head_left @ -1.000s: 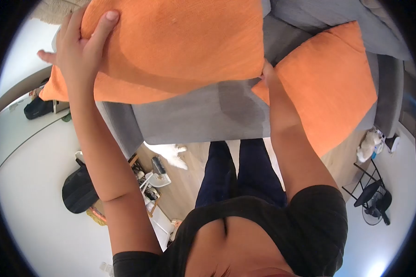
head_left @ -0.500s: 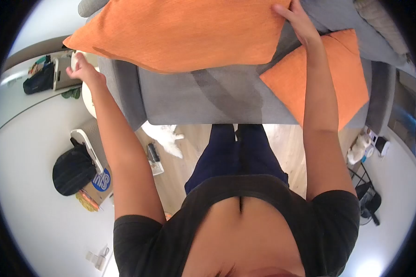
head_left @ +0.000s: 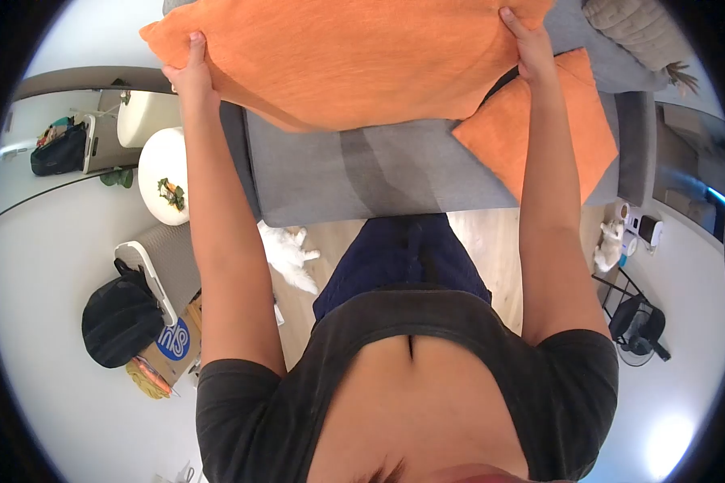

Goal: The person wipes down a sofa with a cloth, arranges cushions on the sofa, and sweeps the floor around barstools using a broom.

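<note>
A large orange cushion (head_left: 354,64) is held up over the grey sofa (head_left: 322,173), stretched between both hands. My left hand (head_left: 192,71) grips its left corner, the thumb lying on the near face. At the right corner my right hand (head_left: 532,47) holds on, thumb in front and the other fingers hidden behind the fabric. A second orange cushion (head_left: 564,137) rests on the right of the seat, partly behind my right forearm.
White furry animals are on the floor, one (head_left: 288,253) left of my legs and another (head_left: 609,245) at the right. A round white table (head_left: 159,177), a black bag (head_left: 121,322) and a cardboard box (head_left: 165,354) are on the left. A folded black stand (head_left: 636,326) is at lower right.
My left hand let go of the cushion's front, dropped below its left corner, and now grips that corner. My right hand moved up and right to the other corner. The large cushion has shifted right.
</note>
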### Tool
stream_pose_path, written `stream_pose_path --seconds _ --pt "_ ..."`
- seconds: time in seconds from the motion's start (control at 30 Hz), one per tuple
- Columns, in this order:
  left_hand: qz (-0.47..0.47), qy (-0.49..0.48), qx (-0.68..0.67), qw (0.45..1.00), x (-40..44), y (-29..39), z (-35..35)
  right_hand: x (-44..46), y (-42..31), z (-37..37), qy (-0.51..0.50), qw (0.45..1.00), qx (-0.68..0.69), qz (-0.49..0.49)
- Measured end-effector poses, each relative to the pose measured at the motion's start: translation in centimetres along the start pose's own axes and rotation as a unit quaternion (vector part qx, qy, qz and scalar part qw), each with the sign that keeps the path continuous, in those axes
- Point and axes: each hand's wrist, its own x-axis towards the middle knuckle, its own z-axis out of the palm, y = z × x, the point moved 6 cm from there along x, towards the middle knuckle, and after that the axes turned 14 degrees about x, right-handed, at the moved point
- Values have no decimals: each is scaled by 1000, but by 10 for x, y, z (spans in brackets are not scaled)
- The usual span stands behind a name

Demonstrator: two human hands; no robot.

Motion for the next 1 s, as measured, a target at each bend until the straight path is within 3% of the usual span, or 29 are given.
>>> stream_pose_path --seconds 0.07,0.3,0.4,0.47,0.5,0.67,0.9,1.0 --pt "12 -26 -14 999 12 -14 4 2 19 -16 28 990 -117 67" --pt "110 -121 -105 981 11 -11 11 -6 27 -29 26 999 -38 14" --pt "71 -80 -115 988 6 -9 11 5 25 -39 28 998 -48 35" --pt "86 -91 -75 989 8 -13 12 5 38 -43 -4 982 -150 115" --pt "99 -99 -35 990 10 -14 13 5 37 -41 -4 982 -150 111" --pt "101 -105 -84 986 0 9 17 2 3 -9 45 991 -126 -9" --pt "49 -42 -63 996 2 21 13 -5 -12 4 71 992 -101 36" --pt "65 -94 -55 992 15 -5 16 -6 5 -3 56 989 -130 36"
